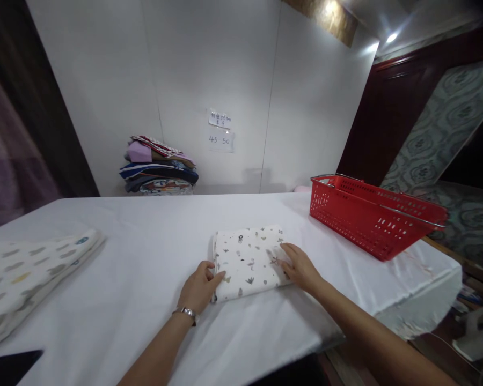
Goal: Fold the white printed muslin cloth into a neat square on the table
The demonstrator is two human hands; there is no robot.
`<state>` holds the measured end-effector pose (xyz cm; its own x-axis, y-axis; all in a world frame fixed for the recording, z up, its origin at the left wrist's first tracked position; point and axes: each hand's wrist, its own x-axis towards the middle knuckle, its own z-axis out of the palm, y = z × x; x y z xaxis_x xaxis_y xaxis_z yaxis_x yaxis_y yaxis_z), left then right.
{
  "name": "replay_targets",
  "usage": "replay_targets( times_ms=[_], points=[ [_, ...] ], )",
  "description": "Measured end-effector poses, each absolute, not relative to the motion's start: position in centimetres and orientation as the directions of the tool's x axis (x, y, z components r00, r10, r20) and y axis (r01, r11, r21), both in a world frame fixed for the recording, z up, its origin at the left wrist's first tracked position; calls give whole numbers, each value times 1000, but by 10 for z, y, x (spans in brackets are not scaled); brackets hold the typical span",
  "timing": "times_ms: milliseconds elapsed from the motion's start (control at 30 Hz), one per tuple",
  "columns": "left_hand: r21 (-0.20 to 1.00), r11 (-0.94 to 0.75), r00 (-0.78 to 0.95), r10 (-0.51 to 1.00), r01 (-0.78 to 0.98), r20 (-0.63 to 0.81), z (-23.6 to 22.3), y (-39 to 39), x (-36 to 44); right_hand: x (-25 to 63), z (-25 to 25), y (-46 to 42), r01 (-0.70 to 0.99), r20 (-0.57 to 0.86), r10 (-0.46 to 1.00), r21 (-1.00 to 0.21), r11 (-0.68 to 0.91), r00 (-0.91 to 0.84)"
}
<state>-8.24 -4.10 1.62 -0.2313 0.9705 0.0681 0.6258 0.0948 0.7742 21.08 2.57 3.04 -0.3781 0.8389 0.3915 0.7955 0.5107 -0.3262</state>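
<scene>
A folded white cloth (pixel 249 262) with small grey and green animal and plant prints lies flat on the white-covered table. My left hand (pixel 199 284), with a metal-band watch on its wrist, is at the cloth's left edge. Its thumb rests on top and the other fingers curl along the side, taking the edge between them. At the right edge, my right hand (pixel 301 268) lies with thumb and fingers apart on the printed top. The undersides of both hands are hidden.
A red plastic basket (pixel 370 214) with metal handles stands at right. Another white cloth (pixel 28 273) with grey spots lies at left, near a black flat object (pixel 12 367). Folded fabrics (pixel 159 166) are stacked against the back wall. The table cover (pixel 145 236) hangs over the near edge.
</scene>
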Motion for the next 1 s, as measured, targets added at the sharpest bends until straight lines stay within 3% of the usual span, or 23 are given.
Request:
replay_targets(
  times_ms=[300,633,867,1000],
  points=[
    [807,22,-209,970,591,127,5,-39,-79,110,40,15,549,338,638,-327,769,-692],
    [790,51,-220,970,611,107,1,-39,-80,47,20,76,582,220,653,-312,751,-724],
    [781,73,-212,974,620,78,2,-39,-79,35,20,101,566,279,656,-341,750,-702],
    [807,97,-257,964,582,70,0,-37,-79,29,31,106,527,218,604,-324,786,-767]
  ],
)
